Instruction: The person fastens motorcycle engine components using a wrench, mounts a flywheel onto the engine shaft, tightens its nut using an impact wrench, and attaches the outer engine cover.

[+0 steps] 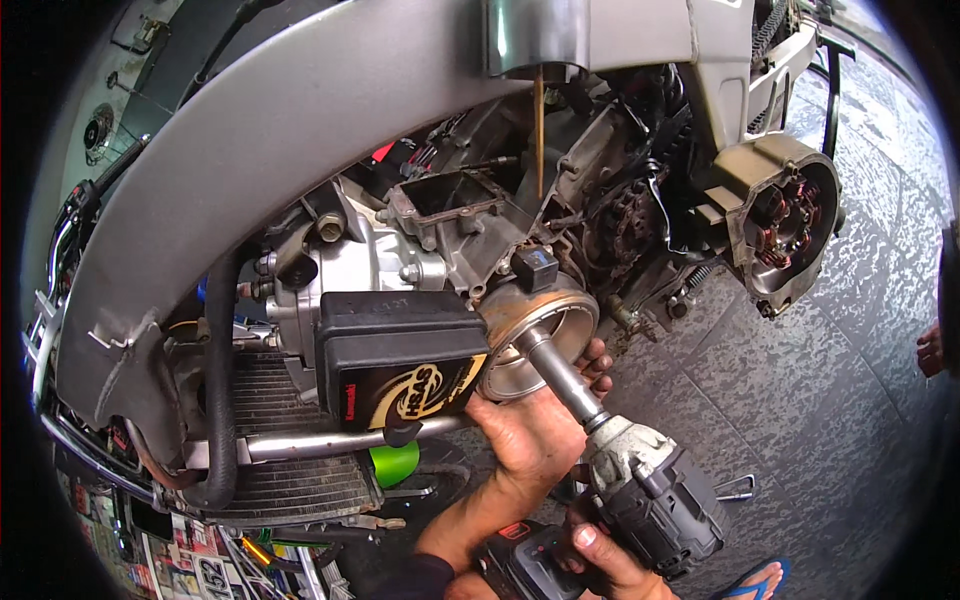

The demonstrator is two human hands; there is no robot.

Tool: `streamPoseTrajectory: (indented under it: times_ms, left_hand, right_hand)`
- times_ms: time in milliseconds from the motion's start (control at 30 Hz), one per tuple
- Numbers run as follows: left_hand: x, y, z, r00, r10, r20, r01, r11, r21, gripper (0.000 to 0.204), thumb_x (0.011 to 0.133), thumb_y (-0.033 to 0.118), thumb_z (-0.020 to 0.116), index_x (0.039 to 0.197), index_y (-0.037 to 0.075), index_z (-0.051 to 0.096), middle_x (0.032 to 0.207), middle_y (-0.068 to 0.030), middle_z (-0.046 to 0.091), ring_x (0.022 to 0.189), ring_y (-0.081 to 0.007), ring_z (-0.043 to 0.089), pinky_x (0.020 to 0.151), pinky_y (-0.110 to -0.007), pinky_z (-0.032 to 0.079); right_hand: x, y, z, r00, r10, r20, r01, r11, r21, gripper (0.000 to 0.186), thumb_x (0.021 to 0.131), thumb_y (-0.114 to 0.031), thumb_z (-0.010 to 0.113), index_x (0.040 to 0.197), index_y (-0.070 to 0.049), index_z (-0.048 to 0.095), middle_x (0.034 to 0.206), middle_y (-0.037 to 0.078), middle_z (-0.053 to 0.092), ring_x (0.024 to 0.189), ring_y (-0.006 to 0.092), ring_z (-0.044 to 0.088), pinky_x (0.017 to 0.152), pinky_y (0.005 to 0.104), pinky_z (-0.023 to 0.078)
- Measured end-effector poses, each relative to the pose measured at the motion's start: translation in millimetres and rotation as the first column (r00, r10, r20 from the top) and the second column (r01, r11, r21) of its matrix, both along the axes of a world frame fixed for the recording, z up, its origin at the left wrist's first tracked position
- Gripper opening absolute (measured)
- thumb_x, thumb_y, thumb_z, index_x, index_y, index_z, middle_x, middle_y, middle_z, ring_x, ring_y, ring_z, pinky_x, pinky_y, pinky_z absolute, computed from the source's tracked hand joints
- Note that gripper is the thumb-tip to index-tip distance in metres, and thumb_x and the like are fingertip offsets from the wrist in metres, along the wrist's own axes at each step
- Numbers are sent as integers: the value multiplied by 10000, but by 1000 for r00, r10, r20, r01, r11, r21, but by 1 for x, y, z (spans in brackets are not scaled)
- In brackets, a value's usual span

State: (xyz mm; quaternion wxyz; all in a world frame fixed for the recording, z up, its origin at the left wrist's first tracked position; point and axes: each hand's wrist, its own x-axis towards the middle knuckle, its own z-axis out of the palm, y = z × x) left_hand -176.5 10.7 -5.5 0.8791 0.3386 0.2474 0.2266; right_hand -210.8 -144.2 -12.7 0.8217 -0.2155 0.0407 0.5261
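Observation:
My right hand (612, 562) is wrapped around the handle of a black and grey cordless impact wrench (655, 490). Its long socket (562, 375) reaches up-left into the middle of a round metal flywheel rotor (545, 305) on the engine's side. Cupped under that rotor, my left hand (530, 425) grips its lower rim, with the fingertips curled up at the right edge. Whatever fastener sits inside the socket is hidden. Just left of the rotor is a black box-shaped part (400, 350) with printed graphics.
A grey motorcycle frame (300, 120) arches over the opened engine (350, 265). At right hangs a cover with copper coils (790, 215). The radiator (265, 390) is at lower left. A small metal piece (737, 488), a sandalled foot (765, 580) and another foot (930, 350) are on the tiled floor.

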Motion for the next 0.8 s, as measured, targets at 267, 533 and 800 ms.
streamPoseTrajectory:
  times_ms: [267,533,800]
  left_hand:
    - [2,-2,-2,999,2,47,2,997,-76,1036,726,879,397,1357,64,505,1183,-159,607,1033,-275,573,866,-397,449]
    - [-9,13,-19,983,-110,144,112,994,-6,1163,678,951,391,1408,47,441,1246,-188,562,1130,-312,537,950,-428,431]
    - [-124,28,-23,778,-496,-385,590,787,181,788,950,670,424,1358,3,521,1345,-133,560,1251,-253,523,1104,-398,361]
  right_hand:
    - [-5,-8,-2,999,-50,-1,50,998,-27,647,848,-138,714,1408,-15,413,1038,150,604,606,140,549,544,268,476]
    - [-3,-6,6,985,-165,43,165,986,1,639,844,-124,714,1400,-11,421,1059,157,612,610,136,556,540,257,477]
    - [3,-9,1,973,-130,191,152,983,-102,566,844,-97,706,1345,-3,457,1100,159,624,625,123,562,531,239,475]
